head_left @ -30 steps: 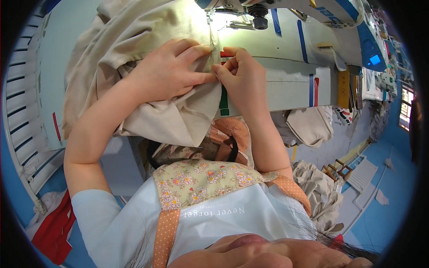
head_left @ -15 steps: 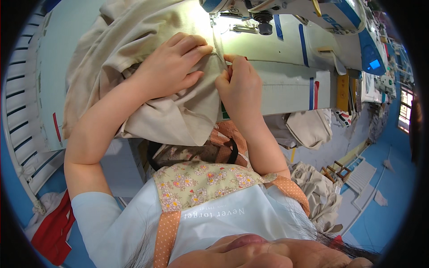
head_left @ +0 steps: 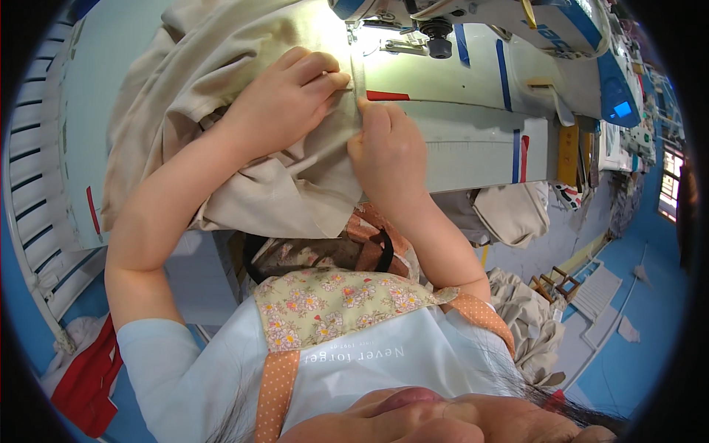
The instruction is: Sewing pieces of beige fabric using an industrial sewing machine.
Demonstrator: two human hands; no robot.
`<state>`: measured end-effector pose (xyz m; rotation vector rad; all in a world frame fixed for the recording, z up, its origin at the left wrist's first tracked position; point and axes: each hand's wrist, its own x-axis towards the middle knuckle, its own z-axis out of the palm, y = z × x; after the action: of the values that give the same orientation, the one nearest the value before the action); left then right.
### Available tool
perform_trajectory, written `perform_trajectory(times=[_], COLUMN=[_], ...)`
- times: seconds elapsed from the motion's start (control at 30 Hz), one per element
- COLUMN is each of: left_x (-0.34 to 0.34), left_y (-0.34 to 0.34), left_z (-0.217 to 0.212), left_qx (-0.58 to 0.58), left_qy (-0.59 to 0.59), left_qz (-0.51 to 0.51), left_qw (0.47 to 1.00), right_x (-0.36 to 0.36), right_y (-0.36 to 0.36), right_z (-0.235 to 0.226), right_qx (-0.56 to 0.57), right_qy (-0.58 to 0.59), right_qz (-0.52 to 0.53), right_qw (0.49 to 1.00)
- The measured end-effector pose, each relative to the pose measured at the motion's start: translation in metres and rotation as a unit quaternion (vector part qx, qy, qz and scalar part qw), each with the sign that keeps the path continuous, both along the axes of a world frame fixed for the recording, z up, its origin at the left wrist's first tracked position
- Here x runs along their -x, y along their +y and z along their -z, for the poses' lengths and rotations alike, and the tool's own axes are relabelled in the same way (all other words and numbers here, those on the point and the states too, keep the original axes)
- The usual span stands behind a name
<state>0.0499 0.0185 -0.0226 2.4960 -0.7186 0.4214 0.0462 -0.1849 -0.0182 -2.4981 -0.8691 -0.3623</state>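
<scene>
A large piece of beige fabric (head_left: pixel 221 74) lies bunched over the left side of a sewing machine table, its front part hanging over the edge. My left hand (head_left: pixel 292 96) rests on it, fingers curled and pinching the cloth near its right edge. Just to the right, my right hand (head_left: pixel 389 151) is closed on that same edge, thumb and fingertips pressed together on the fabric. Beyond both hands, the edge runs up to the lit needle and presser foot (head_left: pixel 353 35) of the sewing machine (head_left: pixel 583 37).
A white ruler strip (head_left: pixel 465 148) and red tape (head_left: pixel 388 96) mark the table right of my hands. Farther right hangs beige cloth (head_left: pixel 513 213), with a heap of cloth (head_left: pixel 524 317) below. White slatted railing (head_left: pixel 33 192) borders the left.
My right hand has shifted a little left and down along the fabric edge, uncovering the red tape. My left hand has moved slightly, its thumb now tucked in.
</scene>
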Motion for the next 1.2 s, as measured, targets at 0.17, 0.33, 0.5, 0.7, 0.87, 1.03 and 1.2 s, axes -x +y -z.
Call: perform_trajectory(times=[0.17,0.33,0.5,0.7,0.87,1.03,1.2], left_x=[-0.006,-0.008,-0.003,0.004,0.003,0.003,0.003], left_y=[-0.005,-0.007,-0.003,-0.002,-0.002,-0.002,-0.002], left_z=[0.001,-0.001,-0.003,-0.008,-0.008,-0.008,-0.007], left_qx=[-0.026,-0.042,-0.022,-0.028,-0.039,-0.044,-0.044], left_qy=[-0.031,-0.026,-0.025,-0.011,-0.005,-0.001,0.006], left_qz=[-0.050,-0.044,0.013,0.030,0.051,0.044,0.044], left_qw=[0.998,0.998,0.999,0.999,0.998,0.998,0.998], right_x=[0.001,0.000,0.000,0.009,0.019,0.028,0.035], right_y=[-0.001,-0.001,-0.003,-0.004,-0.010,-0.011,-0.014], right_z=[0.001,0.001,-0.002,-0.002,-0.002,0.001,0.001], right_qx=[0.015,-0.020,-0.009,-0.038,-0.098,-0.083,-0.074], right_qy=[-0.004,-0.013,-0.007,0.036,0.085,0.055,0.048], right_qz=[-0.007,-0.008,-0.018,0.014,0.024,0.013,0.003], right_qw=[1.000,1.000,1.000,0.999,0.991,0.995,0.996])
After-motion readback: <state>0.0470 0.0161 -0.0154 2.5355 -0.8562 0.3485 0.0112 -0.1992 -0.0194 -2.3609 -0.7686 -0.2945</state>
